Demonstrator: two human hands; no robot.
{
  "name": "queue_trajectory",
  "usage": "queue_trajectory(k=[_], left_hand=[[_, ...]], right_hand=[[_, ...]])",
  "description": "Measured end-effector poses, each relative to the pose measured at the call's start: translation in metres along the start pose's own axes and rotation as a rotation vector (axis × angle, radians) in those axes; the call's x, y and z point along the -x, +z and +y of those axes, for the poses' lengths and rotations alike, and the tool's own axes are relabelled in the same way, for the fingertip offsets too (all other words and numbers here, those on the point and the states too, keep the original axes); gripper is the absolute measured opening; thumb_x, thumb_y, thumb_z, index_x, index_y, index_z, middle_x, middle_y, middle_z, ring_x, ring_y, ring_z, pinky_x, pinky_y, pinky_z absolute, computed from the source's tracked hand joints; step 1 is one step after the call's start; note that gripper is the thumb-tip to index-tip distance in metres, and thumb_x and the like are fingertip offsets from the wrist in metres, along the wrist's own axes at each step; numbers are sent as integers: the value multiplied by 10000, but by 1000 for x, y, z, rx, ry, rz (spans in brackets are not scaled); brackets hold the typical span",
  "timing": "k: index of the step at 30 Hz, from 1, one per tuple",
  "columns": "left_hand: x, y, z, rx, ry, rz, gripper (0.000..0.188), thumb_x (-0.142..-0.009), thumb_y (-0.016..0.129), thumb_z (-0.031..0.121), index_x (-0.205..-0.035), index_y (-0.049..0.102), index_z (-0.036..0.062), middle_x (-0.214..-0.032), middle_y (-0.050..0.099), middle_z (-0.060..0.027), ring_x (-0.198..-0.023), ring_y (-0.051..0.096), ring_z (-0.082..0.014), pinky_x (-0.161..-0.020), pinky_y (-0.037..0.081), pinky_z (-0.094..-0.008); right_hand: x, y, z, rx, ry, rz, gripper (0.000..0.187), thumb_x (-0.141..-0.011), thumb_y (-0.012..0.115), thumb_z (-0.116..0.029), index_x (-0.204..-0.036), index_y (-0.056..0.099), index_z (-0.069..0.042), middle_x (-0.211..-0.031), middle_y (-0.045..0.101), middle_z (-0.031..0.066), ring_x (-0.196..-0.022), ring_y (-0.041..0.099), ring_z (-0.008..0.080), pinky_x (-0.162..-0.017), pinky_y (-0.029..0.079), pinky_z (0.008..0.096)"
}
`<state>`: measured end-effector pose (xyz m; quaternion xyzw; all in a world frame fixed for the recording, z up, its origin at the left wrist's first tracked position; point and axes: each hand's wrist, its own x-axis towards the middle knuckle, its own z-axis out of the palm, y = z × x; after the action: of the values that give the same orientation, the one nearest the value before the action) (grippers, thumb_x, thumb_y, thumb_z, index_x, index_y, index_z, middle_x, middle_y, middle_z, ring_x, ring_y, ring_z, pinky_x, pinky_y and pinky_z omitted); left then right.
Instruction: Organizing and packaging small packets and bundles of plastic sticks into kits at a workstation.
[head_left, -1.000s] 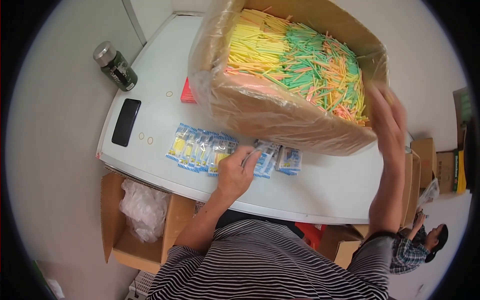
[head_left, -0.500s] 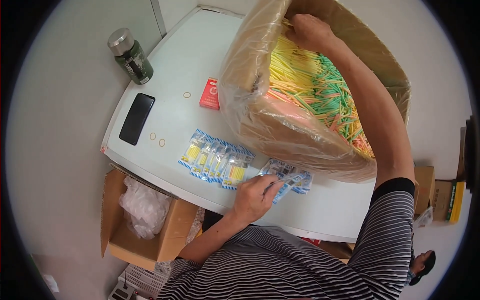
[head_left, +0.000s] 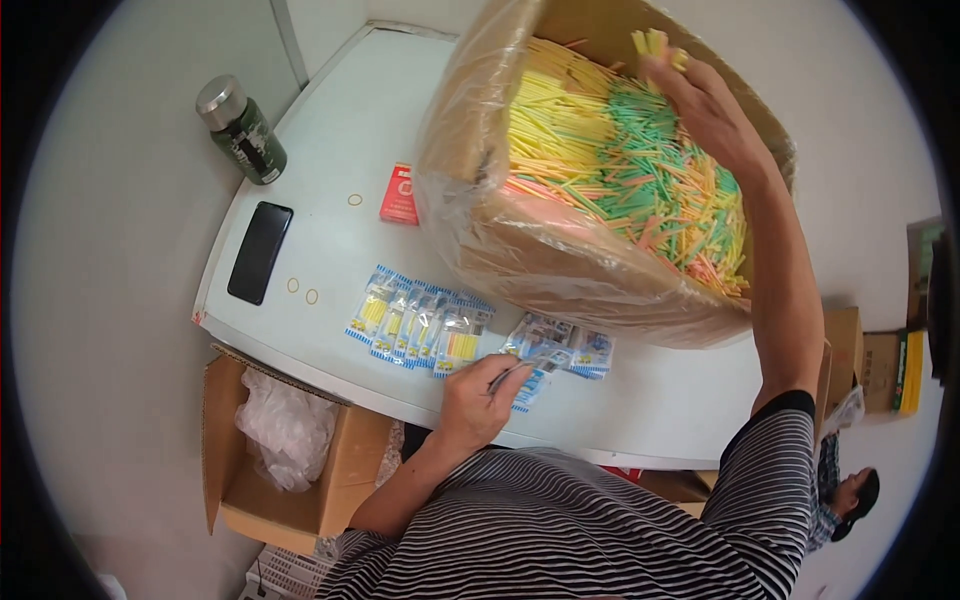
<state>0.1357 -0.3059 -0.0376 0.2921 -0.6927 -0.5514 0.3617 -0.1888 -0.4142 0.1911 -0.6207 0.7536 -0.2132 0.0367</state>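
Note:
My right hand (head_left: 708, 112) is raised over the far right side of a large plastic-lined cardboard box (head_left: 590, 268), its fingers closed on a small bunch of yellow sticks (head_left: 652, 46). Thin sticks (head_left: 560, 110) in yellow, green, orange and pink lie heaped in the box. Near the table's front edge my left hand (head_left: 474, 402) pinches a clear and blue plastic packet (head_left: 545, 362); whether anything is inside it I cannot tell. To its left, several packets (head_left: 458, 345) with yellow or orange sticks overlap in a row. More printed packets (head_left: 592, 350) lie just beyond the held one.
On the white table (head_left: 330, 140) are a small red box (head_left: 400, 195), a black phone (head_left: 260, 253), rubber bands (head_left: 312, 297) and a green flask (head_left: 242, 132). Below the left edge stands an open carton (head_left: 330, 470) with crumpled plastic. A person (head_left: 845, 500) is at the far right.
My right hand has come up out of the heap and moved right, now with a bunch of yellow sticks in it. My left hand still holds the packet, slightly shifted left in view.

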Motion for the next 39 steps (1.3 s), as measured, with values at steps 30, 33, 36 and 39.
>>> queue_trajectory(k=[30,33,36,39], left_hand=[[9,52,15,692,-563,34,158,-1019,570,172,-1041,597,18,-920,701,-75,-686,685,-139,-500,571,-286],[7,55,13,692,-569,33,164,-1015,581,177,-1043,595,16,-922,706,-84,-680,684,-136,-498,570,-286],[5,56,11,674,-567,18,178,-1015,590,188,-1049,594,13,-919,711,-87,-680,684,-129,-503,567,-277],[3,57,13,613,-572,-8,178,-1042,528,191,-1061,603,30,-922,708,-47,-683,679,-112,-507,546,-255]], right_hand=[[379,180,62,-751,520,369,202,-1060,452,-148,-1176,521,2,-1151,678,160,-1228,595,262,-1063,405,349],[380,182,66,-795,503,352,183,-1060,454,-127,-1192,506,-12,-1229,644,157,-1256,564,257,-1079,387,360],[383,188,73,-872,465,416,154,-1054,462,-108,-1172,506,-20,-1182,658,133,-1262,567,257,-1109,361,384],[378,183,70,-799,458,358,135,-1053,463,-102,-1157,504,-26,-1131,670,106,-1271,567,264,-1143,323,403]])
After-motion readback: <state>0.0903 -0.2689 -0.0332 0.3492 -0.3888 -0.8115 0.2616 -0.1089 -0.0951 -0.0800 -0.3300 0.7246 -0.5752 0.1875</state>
